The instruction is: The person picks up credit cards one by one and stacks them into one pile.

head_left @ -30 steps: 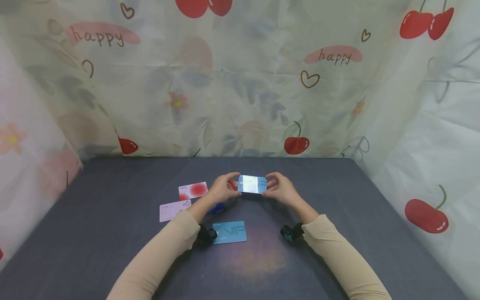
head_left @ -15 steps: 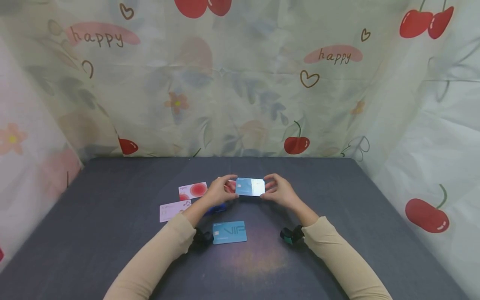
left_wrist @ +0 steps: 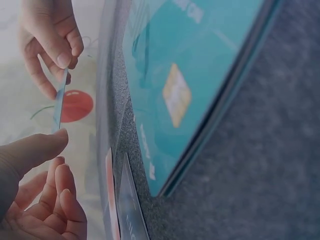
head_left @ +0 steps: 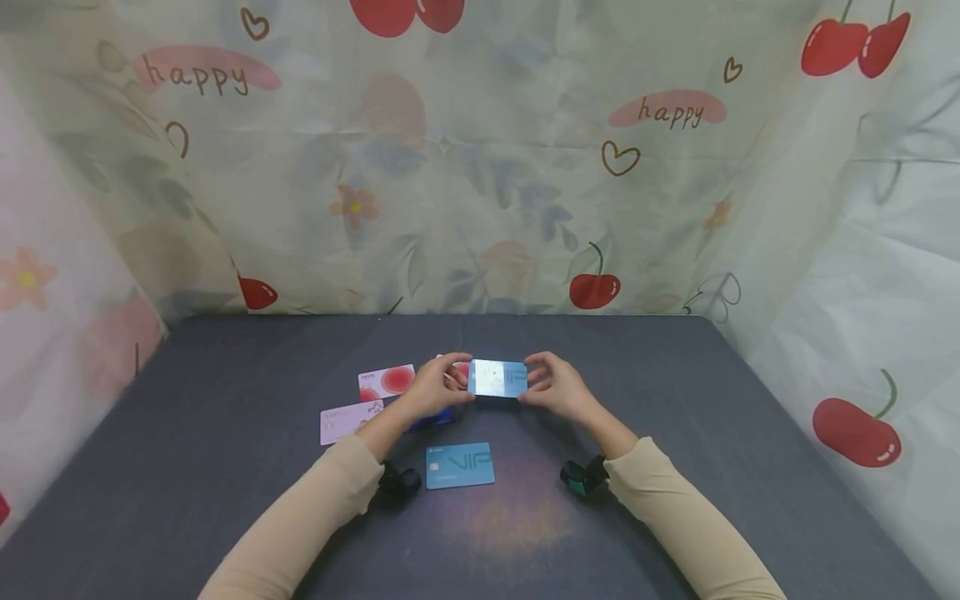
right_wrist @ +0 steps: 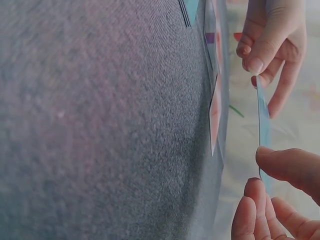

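Note:
A light blue plastic card (head_left: pixel 498 378) is held up over the far middle of the table, a bright glare over its left part. My left hand (head_left: pixel 438 388) pinches its left end and my right hand (head_left: pixel 557 385) its right end, thumbs below and fingers above. Edge-on, the card (left_wrist: pixel 59 102) looks thin in the left wrist view. Nearer to me lies a blue VIP card (head_left: pixel 460 465) with a chip; layered edges under it show in the left wrist view.
Left of the hands lie a white card with red circles (head_left: pixel 387 382) and a pale lilac card (head_left: pixel 349 422). A dark blue card (head_left: pixel 431 419) is partly hidden by the left wrist. Patterned curtains (head_left: pixel 480 208) enclose the dark table (head_left: pixel 247 467).
Both hands have shifted slightly left and nearer to me with the card. The glare on the card moved from its middle to its right, then to its left as its tilt changed.

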The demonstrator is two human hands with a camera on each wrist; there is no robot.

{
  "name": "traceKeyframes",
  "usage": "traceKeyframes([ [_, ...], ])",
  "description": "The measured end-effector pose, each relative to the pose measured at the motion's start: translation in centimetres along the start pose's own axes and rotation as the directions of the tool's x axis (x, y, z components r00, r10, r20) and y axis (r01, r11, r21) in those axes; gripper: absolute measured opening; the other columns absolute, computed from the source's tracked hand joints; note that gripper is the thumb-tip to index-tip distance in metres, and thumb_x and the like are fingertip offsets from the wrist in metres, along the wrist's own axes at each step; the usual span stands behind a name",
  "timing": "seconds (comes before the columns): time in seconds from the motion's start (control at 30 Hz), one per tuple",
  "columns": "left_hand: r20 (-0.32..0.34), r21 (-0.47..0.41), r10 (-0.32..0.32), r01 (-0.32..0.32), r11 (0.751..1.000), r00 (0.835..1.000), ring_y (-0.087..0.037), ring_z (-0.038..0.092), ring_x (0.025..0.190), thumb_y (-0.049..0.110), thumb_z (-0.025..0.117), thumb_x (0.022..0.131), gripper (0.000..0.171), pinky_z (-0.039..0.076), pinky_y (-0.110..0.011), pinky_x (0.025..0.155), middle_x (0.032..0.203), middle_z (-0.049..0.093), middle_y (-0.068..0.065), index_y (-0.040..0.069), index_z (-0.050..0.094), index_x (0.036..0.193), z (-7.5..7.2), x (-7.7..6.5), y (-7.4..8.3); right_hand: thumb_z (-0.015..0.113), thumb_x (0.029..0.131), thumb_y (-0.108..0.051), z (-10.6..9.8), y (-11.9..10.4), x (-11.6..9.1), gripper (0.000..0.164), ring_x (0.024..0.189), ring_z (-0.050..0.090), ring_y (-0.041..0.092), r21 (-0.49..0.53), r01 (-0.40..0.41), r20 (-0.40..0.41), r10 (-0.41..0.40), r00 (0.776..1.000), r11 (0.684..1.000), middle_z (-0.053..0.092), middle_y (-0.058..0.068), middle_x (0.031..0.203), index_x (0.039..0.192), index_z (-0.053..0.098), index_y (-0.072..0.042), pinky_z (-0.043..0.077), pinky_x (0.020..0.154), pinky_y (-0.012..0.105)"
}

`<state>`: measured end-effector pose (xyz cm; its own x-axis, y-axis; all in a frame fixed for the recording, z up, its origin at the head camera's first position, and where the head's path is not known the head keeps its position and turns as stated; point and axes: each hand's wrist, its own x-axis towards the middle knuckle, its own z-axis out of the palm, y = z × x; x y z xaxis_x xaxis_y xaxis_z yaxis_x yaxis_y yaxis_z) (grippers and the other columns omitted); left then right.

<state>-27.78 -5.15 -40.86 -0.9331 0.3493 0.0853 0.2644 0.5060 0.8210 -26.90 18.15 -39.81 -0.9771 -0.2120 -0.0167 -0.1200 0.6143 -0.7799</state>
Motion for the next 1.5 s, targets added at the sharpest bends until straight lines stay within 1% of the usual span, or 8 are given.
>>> traceKeyframes([
  [0.2,0.016,-0.012,-0.003,0.004,1.0,1.0,-0.011,0.057,0.072,0.006,0.072,0.078,0.058,0.053,-0.025,0.072,0.089,0.06,-0.011,0.003,0.049,0.131,-0.2,-0.5,-0.1,0.073,0.078,-0.009,0.2,-0.1,-0.2,0.053,0.091,0.066,0.023,-0.001,0.002,0.012,-0.002,1.0,1.0,0.06,0.017,0.105,0.125,0.049,-0.004,0.054,0.074,0.033],
  [0.43,0.02,-0.004,0.051,-0.051,0.999,0.998,-0.011,0.057,0.069,0.004,0.071,0.078,0.057,0.052,-0.025,0.069,0.088,0.061,-0.012,0.0,0.049,0.131,-0.5,-1.1,-0.3,0.073,0.078,-0.007,0.5,-0.5,-0.4,0.053,0.087,0.067,0.022,0.023,0.017,0.017,-0.017,1.0,1.0,0.06,0.017,0.103,0.125,0.049,-0.001,0.054,0.072,0.033],
  [0.7,0.02,0.005,0.071,-0.071,0.997,0.997,-0.01,0.056,0.066,0.003,0.072,0.077,0.057,0.05,-0.021,0.065,0.086,0.059,-0.013,-0.001,0.05,0.129,-0.8,-1.8,-0.3,0.073,0.077,-0.006,1.0,-0.8,-0.7,0.055,0.084,0.067,0.02,0.028,0.027,0.023,-0.028,0.999,0.999,0.06,0.017,0.101,0.125,0.048,0.001,0.054,0.071,0.032],
  [0.83,0.014,0.007,0.045,-0.045,0.999,0.999,-0.011,0.056,0.068,0.003,0.072,0.077,0.057,0.051,-0.024,0.069,0.086,0.06,-0.012,-0.001,0.05,0.129,-1.0,-2.1,-0.3,0.073,0.077,-0.005,1.1,-0.9,-0.7,0.055,0.084,0.066,0.019,0.031,0.02,0.03,-0.021,0.999,0.999,0.06,0.016,0.102,0.125,0.048,0.0,0.054,0.071,0.031],
  [1.0,0.025,-0.004,0.011,-0.011,1.0,1.0,-0.013,0.055,0.068,0.005,0.072,0.078,0.059,0.052,-0.024,0.068,0.089,0.06,-0.012,0.003,0.048,0.132,-1.2,-2.7,-0.2,0.074,0.077,-0.006,1.4,-1.1,-0.7,0.054,0.083,0.066,0.017,0.022,0.009,0.032,-0.009,0.999,1.0,0.06,0.015,0.103,0.125,0.049,-0.003,0.054,0.072,0.03],
  [1.13,0.03,-0.005,0.01,-0.009,1.0,1.0,-0.012,0.054,0.07,0.005,0.071,0.079,0.06,0.052,-0.024,0.068,0.092,0.06,-0.012,0.002,0.046,0.134,-1.4,-3.2,-0.2,0.074,0.077,-0.007,1.6,-1.3,-0.8,0.054,0.083,0.065,0.015,0.023,0.01,0.041,-0.011,0.999,1.0,0.06,0.014,0.103,0.124,0.049,-0.004,0.053,0.073,0.029],
  [1.3,0.02,-0.006,0.015,-0.015,1.0,1.0,-0.012,0.054,0.071,0.006,0.072,0.079,0.058,0.051,-0.022,0.068,0.093,0.061,-0.014,0.001,0.048,0.131,-1.5,-3.6,-0.3,0.074,0.077,-0.008,1.8,-1.6,-1.0,0.053,0.083,0.065,0.015,0.031,0.015,0.051,-0.017,0.999,0.999,0.059,0.014,0.103,0.124,0.049,-0.004,0.053,0.072,0.029],
  [1.5,0.003,0.021,0.003,-0.003,1.0,1.0,-0.012,0.055,0.072,0.007,0.071,0.079,0.055,0.05,-0.018,0.067,0.092,0.061,-0.011,0.002,0.049,0.13,-1.7,-4.3,-0.4,0.074,0.077,-0.007,2.1,-1.9,-1.2,0.053,0.082,0.064,0.015,0.032,0.008,0.059,-0.01,0.998,0.999,0.059,0.013,0.102,0.123,0.049,-0.005,0.054,0.075,0.03],
])
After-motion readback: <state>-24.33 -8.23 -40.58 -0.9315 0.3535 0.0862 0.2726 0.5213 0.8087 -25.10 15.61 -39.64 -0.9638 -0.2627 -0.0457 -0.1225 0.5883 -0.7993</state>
